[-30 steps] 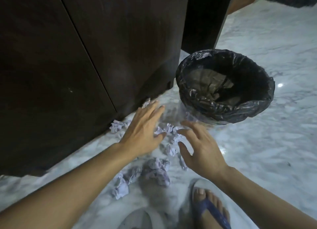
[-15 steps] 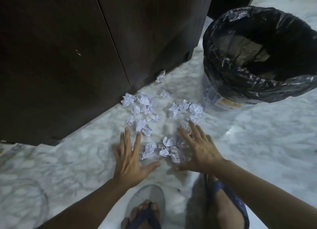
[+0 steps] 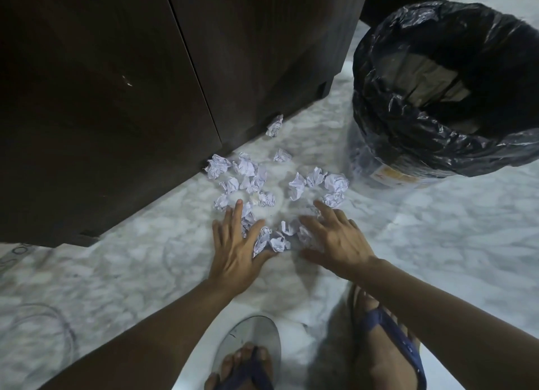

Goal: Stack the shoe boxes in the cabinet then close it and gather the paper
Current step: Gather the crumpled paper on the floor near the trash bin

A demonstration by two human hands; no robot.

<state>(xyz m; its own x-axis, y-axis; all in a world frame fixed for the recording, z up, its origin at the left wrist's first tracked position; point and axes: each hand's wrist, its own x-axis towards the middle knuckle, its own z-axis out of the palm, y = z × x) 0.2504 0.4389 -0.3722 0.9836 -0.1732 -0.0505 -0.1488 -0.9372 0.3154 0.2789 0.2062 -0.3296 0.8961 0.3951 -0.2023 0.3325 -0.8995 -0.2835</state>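
Note:
Several crumpled white paper balls [image 3: 248,173] lie scattered on the marble floor in front of the dark wooden cabinet [image 3: 116,97], whose doors are shut. One ball [image 3: 274,125] sits apart against the cabinet base. My left hand [image 3: 236,249] lies flat on the floor with fingers spread, touching the nearest balls [image 3: 277,240]. My right hand [image 3: 335,238] is spread opposite it, fingers resting over balls on the other side. Neither hand grips anything. No shoe boxes are visible.
A bin lined with a black plastic bag [image 3: 437,97] stands at the right, close to the paper. My feet in blue-strapped flip-flops [image 3: 388,331] are at the bottom. Marble floor [image 3: 437,258] stretches to the right.
The view has tilted down toward the floor. Both hands have come down from in front of the bin and now lie flat on either side of the nearest paper balls, closer together than before.

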